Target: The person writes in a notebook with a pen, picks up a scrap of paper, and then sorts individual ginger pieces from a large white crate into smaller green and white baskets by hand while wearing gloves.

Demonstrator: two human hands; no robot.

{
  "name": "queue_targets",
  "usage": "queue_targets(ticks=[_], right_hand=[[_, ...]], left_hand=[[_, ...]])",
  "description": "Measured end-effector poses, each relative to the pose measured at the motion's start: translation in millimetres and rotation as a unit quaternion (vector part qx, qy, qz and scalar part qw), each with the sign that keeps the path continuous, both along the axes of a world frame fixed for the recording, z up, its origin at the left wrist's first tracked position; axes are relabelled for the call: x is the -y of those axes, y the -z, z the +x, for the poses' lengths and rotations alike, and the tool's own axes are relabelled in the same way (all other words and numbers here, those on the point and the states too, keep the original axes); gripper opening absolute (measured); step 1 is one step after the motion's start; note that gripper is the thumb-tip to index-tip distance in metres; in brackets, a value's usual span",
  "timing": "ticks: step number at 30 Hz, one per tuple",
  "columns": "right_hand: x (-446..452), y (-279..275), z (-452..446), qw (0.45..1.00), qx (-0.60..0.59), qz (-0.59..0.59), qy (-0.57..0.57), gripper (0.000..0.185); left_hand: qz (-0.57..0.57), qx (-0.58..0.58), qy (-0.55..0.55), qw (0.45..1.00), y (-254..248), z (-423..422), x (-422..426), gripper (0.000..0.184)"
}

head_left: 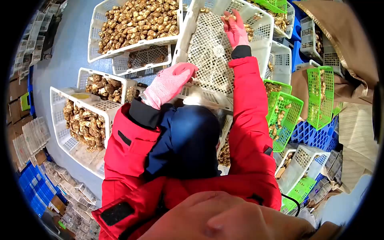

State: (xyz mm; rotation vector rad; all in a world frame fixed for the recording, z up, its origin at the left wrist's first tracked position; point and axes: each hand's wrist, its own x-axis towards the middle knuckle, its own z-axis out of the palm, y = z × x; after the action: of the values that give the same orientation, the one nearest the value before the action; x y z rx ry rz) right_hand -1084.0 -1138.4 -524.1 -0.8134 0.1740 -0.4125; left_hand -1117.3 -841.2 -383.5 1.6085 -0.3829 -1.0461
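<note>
My left hand (171, 83), in a pink glove, is over the near left corner of a large white crate (210, 50). Its fingers are curled together, and what they hold, if anything, is hidden. Inside that crate, toward the far right, my right hand (236, 30) has its gloved fingers bent around a small brown and white lump (229, 17). More such lumps (249, 32) lie along the crate's right side. Most of the crate's perforated bottom shows bare.
A white crate heaped with brown lumps (138, 24) stands at the far left. Nearer left are a crate of larger knobbly pieces (85, 124) and a smaller one (105, 88). Green baskets (285, 120) and a blue pallet (312, 134) are on the right.
</note>
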Motion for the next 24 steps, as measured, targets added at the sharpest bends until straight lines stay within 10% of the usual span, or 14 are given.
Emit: queue_targets(ticks=[7,11,16,21,22,24], right_hand=[[-12.2,-27.7,-20.1,0.998,0.005,-0.055,-0.029,0.046],[-4.5,-4.5,-23.9,0.984,-0.071,0.043,0.158,0.041],[-52.8,-39.1,20.8,0.99,-0.056,-0.106,-0.072,0.046],[46.9,78.7,58.2,0.94,-0.244,-0.18,0.156,0.021],[70.4,98.5,64.6,0.799,-0.388,-0.448,0.102,0.025],[46.7,89.0,76.0,0.613,-0.47,-0.61,0.181,0.043]], left_hand=[[0.029,0.005,-0.018,0.999,-3.5,2.4,-2.2,0.025],[0.016,0.001,-0.029,0.999,-2.2,1.6,-1.9,0.025],[-0.001,-0.005,-0.015,1.0,0.3,4.9,-7.2,0.031],[0.025,0.038,0.004,0.999,-5.8,12.7,-18.9,0.028],[0.046,0.014,0.005,0.999,-7.5,15.3,-18.4,0.028],[0.053,0.065,0.019,0.996,-3.7,19.5,-17.3,0.028]])
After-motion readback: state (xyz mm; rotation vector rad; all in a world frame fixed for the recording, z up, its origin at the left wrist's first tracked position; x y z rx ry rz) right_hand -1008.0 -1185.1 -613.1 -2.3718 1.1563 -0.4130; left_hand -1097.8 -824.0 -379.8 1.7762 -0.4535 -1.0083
